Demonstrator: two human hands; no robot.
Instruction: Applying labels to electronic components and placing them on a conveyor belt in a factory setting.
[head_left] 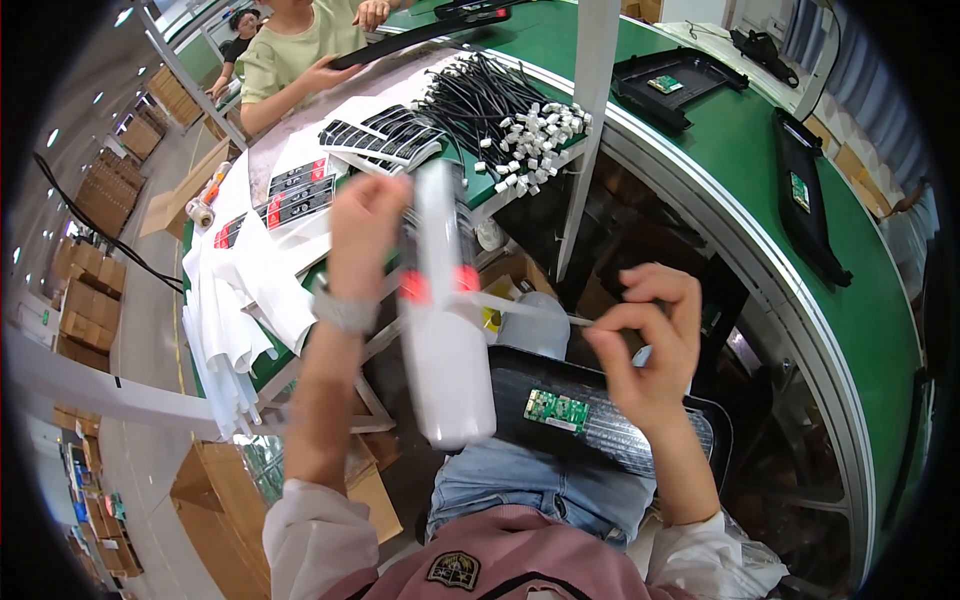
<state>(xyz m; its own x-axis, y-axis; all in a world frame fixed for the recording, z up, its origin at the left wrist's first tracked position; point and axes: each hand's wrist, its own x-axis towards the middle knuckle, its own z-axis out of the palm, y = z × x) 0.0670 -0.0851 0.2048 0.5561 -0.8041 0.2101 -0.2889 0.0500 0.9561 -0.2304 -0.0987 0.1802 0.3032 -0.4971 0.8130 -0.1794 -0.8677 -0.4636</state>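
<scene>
My left hand (368,225) is closed on the upper end of a label sheet (452,395), a long white backing with black and red stickers, blurred by motion. From the sheet's red part a thin white strip (535,310) stretches to the right. Its far end is pinched between thumb and finger of my right hand (655,340), whose other fingers are curled. Across my lap lies a black plastic housing (635,425), carrying a green circuit board (557,411) on its inside. My right wrist is above the housing's right part.
More label sheets (300,195) and a heap of black cables with white connectors (525,140) lie ahead. A metal post (588,130) stands beside them. On the curving green conveyor (720,165) rest black housings (800,190). Another person (300,50) holds a long black part.
</scene>
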